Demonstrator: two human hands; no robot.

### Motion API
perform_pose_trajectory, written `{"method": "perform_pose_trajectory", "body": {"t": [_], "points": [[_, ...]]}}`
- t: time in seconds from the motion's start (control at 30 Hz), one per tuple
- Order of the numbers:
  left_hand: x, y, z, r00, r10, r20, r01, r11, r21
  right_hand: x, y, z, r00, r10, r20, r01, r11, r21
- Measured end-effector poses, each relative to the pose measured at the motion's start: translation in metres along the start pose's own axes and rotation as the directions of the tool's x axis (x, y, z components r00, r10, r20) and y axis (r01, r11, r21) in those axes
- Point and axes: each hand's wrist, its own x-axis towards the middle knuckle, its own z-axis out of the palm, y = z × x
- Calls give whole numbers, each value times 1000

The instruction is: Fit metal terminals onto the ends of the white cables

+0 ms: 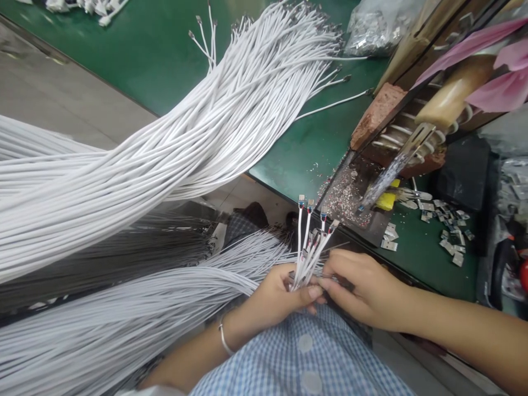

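Observation:
My left hand (277, 297) is closed round a small bunch of thin white cables (308, 247) that stand upright, their metal connector ends (315, 209) pointing up. My right hand (363, 286) presses against the same bunch from the right, fingers pinched at the cables. Both hands sit low in the middle, over my lap and a blue checked shirt. A large sheaf of white cables (124, 308) runs off to the left from the hands.
A thick bundle of white cables (173, 137) lies across the green table (165, 49). A soldering fixture (396, 165) with brick and metal debris stands at right. Small metal shells (447, 231) are scattered on the table, and a plastic bag of parts (375, 27) lies behind.

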Motion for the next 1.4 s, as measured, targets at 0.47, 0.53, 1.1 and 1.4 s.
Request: {"method": "perform_pose_trajectory", "body": {"t": [0.47,0.53,1.1,1.4], "points": [[-1,6,-6,923,242,-298,-287,951,-115,2,-4,-7,994,107,-19,-105,989,100],[-1,4,-7,929,236,-286,-273,957,-96,2,-4,-8,993,113,-31,-109,987,119],[-10,-16,-10,995,77,-69,-71,994,82,4,-3,-7,992,95,-80,-74,970,233],[-6,-7,-4,986,139,-95,-129,986,109,2,-2,-4,961,274,-20,-226,829,512]]}}
